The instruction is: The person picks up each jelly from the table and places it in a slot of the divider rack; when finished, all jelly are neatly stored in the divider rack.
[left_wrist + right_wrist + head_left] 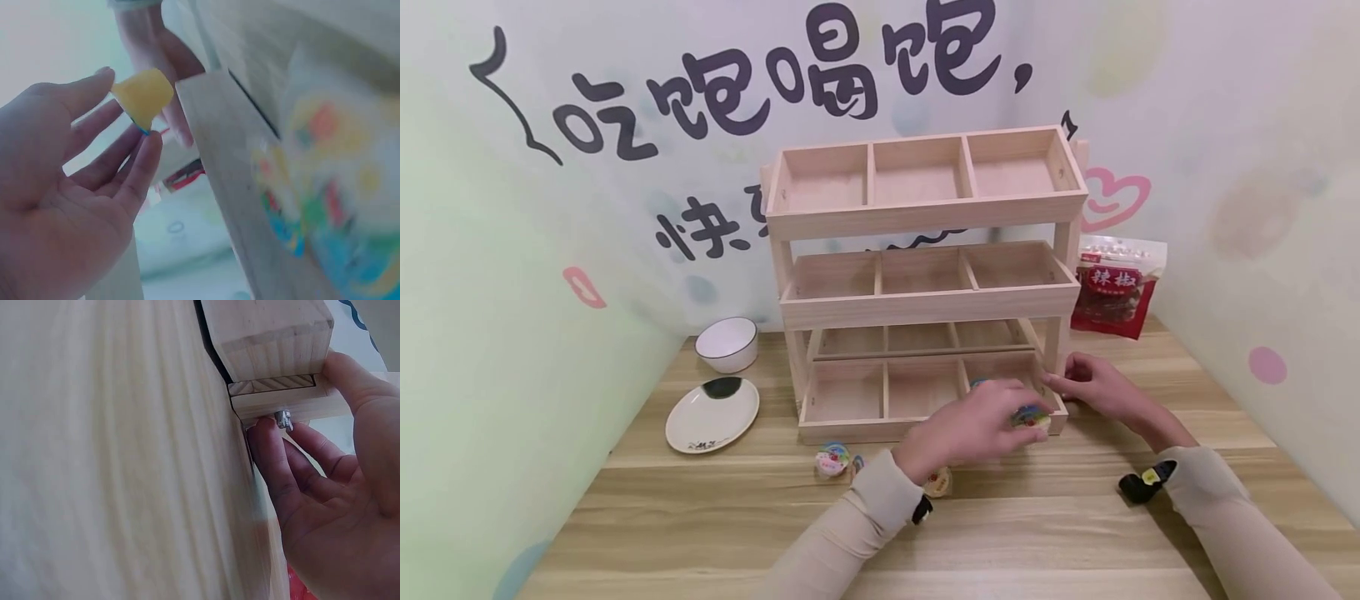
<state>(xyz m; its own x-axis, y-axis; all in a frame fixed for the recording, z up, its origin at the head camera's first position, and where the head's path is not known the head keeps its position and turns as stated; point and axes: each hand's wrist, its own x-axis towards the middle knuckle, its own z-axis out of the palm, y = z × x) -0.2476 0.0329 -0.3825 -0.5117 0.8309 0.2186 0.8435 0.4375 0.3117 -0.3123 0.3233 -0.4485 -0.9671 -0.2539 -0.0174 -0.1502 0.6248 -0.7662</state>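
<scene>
My left hand (973,423) pinches a small jelly cup (1032,417) in its fingertips, over the front of the bottom tier's right compartment. Up close, the cup's tapered body (145,94) is yellow, with a blue edge at its lid. My right hand (1097,387) holds the lower right end of the wooden three-tier rack (925,218). In the right wrist view its thumb and fingers close around the wood beside a metal bolt (283,419). Another blue-lidded cup shows partly behind my left hand in that compartment.
Jelly cups lie on the table before the rack, one (832,459) on the left and one (937,482) by the left sleeve. A white bowl (727,344) and a plate (711,421) stand left. A red chili bag (1116,287) leans on the wall behind right.
</scene>
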